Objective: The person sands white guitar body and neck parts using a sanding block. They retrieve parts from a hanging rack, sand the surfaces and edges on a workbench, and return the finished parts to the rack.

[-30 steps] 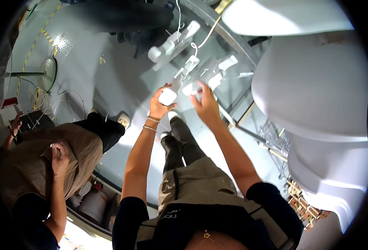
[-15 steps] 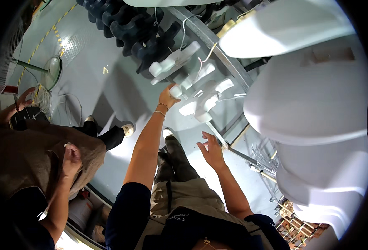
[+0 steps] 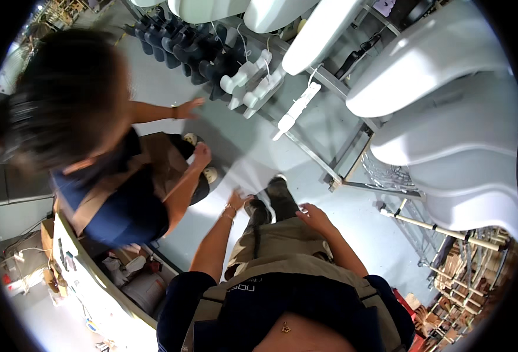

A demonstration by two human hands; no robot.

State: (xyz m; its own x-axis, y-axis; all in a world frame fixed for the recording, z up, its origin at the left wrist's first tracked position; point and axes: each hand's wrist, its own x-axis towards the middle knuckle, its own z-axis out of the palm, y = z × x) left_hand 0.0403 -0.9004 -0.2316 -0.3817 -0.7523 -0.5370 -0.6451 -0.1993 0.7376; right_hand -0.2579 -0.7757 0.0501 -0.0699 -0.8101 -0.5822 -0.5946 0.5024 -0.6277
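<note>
My left hand (image 3: 240, 199) hangs low above my shoes, fingers apart, touching nothing. Bracelets circle its wrist. In front of my apron, on the right, my right hand (image 3: 314, 216) has loosely stretched fingers and is empty. Beyond both hands, white moulded pieces hang by cords from a metal rack: a lobed one (image 3: 247, 73), another beside it (image 3: 265, 94), and a narrow one (image 3: 297, 111) seen nearly edge-on. Dark lobed pieces (image 3: 179, 50) hang in a row farther left.
At my left a co-worker leans in, one hand (image 3: 189, 108) reaching toward the hanging pieces. Large white curved panels (image 3: 441, 146) hang on the right. A metal rack bar (image 3: 311, 151) runs near the floor. An open-topped bin (image 3: 109, 287) stands lower left, and a slatted rack (image 3: 470, 276) lower right.
My left hand has left the white piece and drawn back toward me. My right hand has also come nearer my body. The co-worker has moved forward, and the view has shifted.
</note>
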